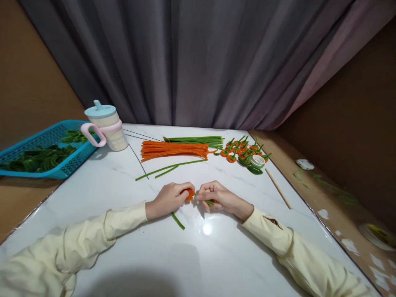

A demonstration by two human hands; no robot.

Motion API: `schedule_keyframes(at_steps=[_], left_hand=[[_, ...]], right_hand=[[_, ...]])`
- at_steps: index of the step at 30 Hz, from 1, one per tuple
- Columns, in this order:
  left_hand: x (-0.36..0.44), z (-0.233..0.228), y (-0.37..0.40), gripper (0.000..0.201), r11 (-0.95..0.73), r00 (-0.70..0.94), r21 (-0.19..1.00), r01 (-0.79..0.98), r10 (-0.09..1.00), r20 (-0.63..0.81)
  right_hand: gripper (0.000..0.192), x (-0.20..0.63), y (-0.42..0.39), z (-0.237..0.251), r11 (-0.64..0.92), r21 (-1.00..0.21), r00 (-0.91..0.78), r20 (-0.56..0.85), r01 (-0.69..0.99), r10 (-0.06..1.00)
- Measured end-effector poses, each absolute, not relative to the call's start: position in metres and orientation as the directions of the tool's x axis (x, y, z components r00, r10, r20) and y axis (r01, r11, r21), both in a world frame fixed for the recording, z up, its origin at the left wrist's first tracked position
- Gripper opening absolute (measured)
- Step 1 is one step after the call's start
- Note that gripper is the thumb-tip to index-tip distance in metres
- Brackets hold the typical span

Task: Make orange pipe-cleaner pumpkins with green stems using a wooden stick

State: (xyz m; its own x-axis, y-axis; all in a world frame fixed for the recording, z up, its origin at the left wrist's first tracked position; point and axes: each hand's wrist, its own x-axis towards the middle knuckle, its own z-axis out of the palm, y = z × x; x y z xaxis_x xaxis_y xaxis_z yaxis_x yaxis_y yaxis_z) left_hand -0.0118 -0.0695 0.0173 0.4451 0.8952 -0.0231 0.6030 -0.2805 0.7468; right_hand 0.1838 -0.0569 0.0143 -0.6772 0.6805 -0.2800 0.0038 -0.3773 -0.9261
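Note:
My left hand (pixel 168 200) is closed around a small orange pipe-cleaner piece (pixel 190 194), partly hidden by the fingers. A green pipe-cleaner stem (pixel 210 203) runs from it toward my right hand (pixel 222 198), whose thumb and fingers pinch it. On the table below my left hand lies a short green pipe cleaner (pixel 178 221). Beyond the hands are two loose green pipe cleaners (pixel 170 169), an orange pipe-cleaner bundle (pixel 175 151) and a green bundle (pixel 194 140). Several finished orange pieces with green stems (pixel 231 158) are grouped at the back right.
A blue basket (pixel 66 165) with green pieces stands at the left, beside a lidded cup (pixel 116 138) with a pink handle. A white tape roll (pixel 258 160) lies by the orange pieces, and a wooden stick (pixel 278 189) near the table's right edge. A curtain (pixel 192 62) hangs behind.

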Motion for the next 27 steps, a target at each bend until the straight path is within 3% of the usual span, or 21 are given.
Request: schedule_keyframes(at_steps=[3, 7, 15, 20, 27], left_hand=[[-0.011, 0.018, -0.069, 0.021, -0.253, 0.461, 0.822, 0.511, 0.887, -0.013], [-0.008, 0.017, -0.071, 0.015, -0.026, 0.457, 0.956, 0.293, 0.882, -0.116], [-0.001, 0.015, -0.075, 0.009, 0.241, 0.520, 0.971, 0.000, 0.829, -0.206], [-0.001, 0.022, -0.077, 0.005, 0.294, 0.602, 0.954, -0.048, 0.771, -0.208], [-0.003, 0.018, -0.073, 0.005, 0.249, 0.556, 0.968, -0.013, 0.807, -0.200]], right_hand=[[0.022, 0.184, -0.057, 0.014, -0.362, -0.932, -0.691, -0.283, 0.032, 0.666], [0.025, 0.182, -0.056, 0.013, -0.378, -0.925, -0.727, -0.288, 0.042, 0.623], [0.029, 0.181, -0.058, 0.015, -0.298, -0.952, -0.770, -0.238, 0.065, 0.592], [0.029, 0.182, -0.058, 0.011, -0.284, -0.958, -0.786, -0.203, 0.036, 0.584], [0.032, 0.183, -0.055, 0.004, -0.378, -0.924, -0.791, -0.188, -0.058, 0.582]])
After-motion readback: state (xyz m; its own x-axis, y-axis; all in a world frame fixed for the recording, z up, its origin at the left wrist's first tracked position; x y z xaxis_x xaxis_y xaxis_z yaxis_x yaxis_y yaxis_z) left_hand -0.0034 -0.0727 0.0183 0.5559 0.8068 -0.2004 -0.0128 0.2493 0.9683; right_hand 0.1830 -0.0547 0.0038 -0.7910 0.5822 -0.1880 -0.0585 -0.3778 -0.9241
